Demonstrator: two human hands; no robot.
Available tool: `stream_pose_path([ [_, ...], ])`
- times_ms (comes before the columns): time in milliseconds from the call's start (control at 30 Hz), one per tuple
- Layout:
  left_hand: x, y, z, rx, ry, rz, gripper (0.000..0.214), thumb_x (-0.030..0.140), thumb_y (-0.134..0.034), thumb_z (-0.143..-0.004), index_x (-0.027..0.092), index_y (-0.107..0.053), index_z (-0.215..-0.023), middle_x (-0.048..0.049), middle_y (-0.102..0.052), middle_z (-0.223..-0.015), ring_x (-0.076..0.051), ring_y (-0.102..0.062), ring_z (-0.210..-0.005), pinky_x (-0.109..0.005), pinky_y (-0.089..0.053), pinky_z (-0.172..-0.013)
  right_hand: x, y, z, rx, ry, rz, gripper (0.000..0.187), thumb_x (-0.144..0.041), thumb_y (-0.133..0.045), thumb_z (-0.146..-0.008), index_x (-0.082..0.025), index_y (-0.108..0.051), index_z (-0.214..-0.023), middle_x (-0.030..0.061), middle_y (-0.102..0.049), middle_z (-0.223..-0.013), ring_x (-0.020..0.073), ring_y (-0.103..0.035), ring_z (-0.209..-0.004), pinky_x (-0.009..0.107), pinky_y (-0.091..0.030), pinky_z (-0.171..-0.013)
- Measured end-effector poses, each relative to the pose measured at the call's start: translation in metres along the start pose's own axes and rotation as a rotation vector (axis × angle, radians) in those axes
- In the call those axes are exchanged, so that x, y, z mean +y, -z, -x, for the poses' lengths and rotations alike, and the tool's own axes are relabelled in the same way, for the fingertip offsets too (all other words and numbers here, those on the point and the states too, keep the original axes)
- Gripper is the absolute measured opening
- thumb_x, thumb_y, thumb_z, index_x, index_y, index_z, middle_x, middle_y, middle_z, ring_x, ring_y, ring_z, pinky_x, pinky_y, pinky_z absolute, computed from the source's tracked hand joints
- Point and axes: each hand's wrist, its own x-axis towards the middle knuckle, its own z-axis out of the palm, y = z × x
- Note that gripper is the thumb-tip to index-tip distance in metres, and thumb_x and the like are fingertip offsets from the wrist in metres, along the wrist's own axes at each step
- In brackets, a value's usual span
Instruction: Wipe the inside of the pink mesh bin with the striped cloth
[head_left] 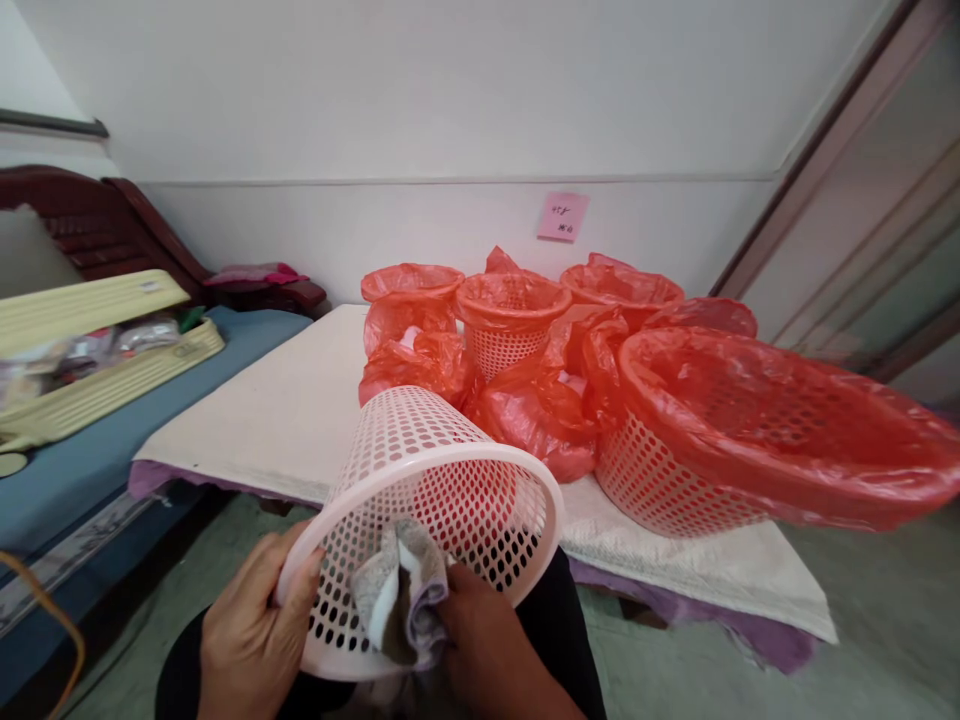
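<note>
Both hands (pixel 360 630) grip the tilted basket (pixel 435 500), apparently pressing a cloth (pixel 401 600) inside.

The head camera is looking forward and down from close above the left hand (pixel 247 640), facing the wall (pixel 450 100); edges are perhaps stretched.

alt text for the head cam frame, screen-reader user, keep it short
A person's left hand grips the rim of a tilted white perforated basket while the right hand presses a grey cloth inside it. Beyond, on a white-covered table, stand more baskets lined with red plastic bags.
</note>
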Motion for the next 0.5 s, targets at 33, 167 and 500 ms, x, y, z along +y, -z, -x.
stream_pose_path([
  [33,0.000,-0.001,0.001,-0.004,0.002,0.007,0.019,0.034,-0.056,-0.091,0.024,-0.066,-0.105,0.0017,-0.068,-0.088,-0.012,-0.064,-0.072,-0.021,-0.049,-0.068,0.003,0.005,0.003,0.016,-0.066,0.051,0.047,-0.005,-0.052,-0.064,-0.024,-0.071,-0.103,0.0077,-0.069,-0.107,0.0225,-0.067,-0.095,0.028,-0.050,-0.081],
  [167,-0.003,-0.001,0.001,-0.007,0.001,0.006,0.021,0.034,-0.055,-0.092,0.025,-0.065,-0.108,0.0012,-0.069,-0.092,-0.014,-0.066,-0.078,-0.022,-0.050,-0.072,0.013,0.013,0.009,0.099,-0.190,-0.039,0.059,-0.003,-0.052,-0.061,-0.023,-0.069,-0.114,0.0097,-0.068,-0.115,0.0249,-0.065,-0.102,0.032,-0.048,-0.087],
  [500,-0.006,-0.003,0.022,-0.112,0.010,-0.006,0.031,0.032,-0.055,-0.090,0.027,-0.060,-0.120,0.0012,-0.071,-0.107,-0.013,-0.070,-0.089,-0.019,-0.052,-0.083,0.002,-0.041,-0.024,0.369,-0.515,-1.694,0.030,-0.036,-0.073,-0.067,-0.017,-0.069,-0.091,0.0061,-0.073,-0.077,0.0227,-0.070,-0.074,0.032,-0.055,-0.062],
])
